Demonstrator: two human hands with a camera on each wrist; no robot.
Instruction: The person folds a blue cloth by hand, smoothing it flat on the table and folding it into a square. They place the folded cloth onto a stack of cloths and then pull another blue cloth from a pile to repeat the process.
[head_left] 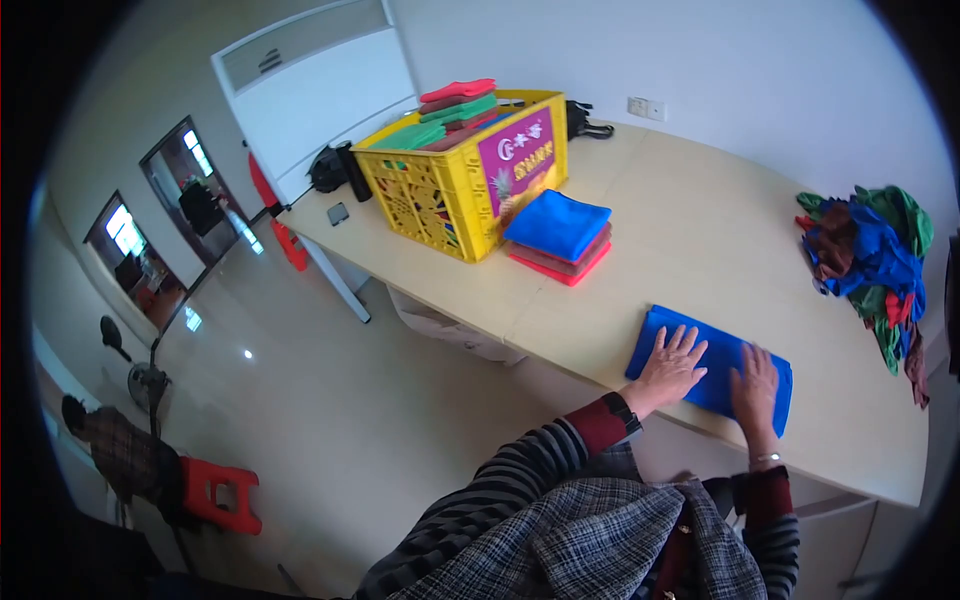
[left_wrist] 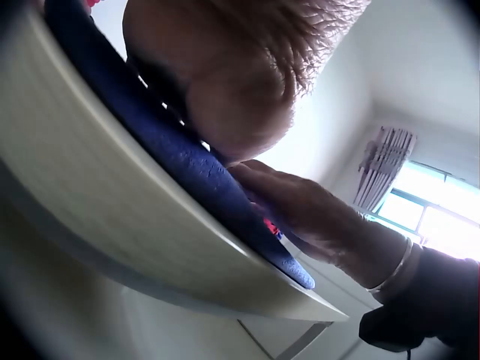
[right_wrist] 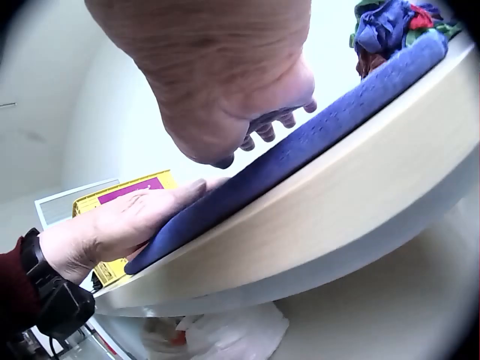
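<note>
A folded blue cloth (head_left: 715, 365) lies flat along the table's front edge. My left hand (head_left: 672, 370) rests on its left part with fingers spread. Over the right part is my right hand (head_left: 757, 388), fingers extended; the right wrist view shows this hand (right_wrist: 225, 82) just above the cloth (right_wrist: 300, 142). In the left wrist view the palm (left_wrist: 240, 82) of my left hand is on the blue cloth (left_wrist: 180, 161), and the right hand (left_wrist: 315, 217) is beyond it.
A stack of folded cloths (head_left: 560, 228), blue on top, stands beside a yellow crate (head_left: 430, 195) holding more folded cloths. A crumpled pile of coloured cloths (head_left: 870, 250) lies at the right. A phone (head_left: 338, 213) is at the far left; a wall socket (head_left: 647, 108) is behind.
</note>
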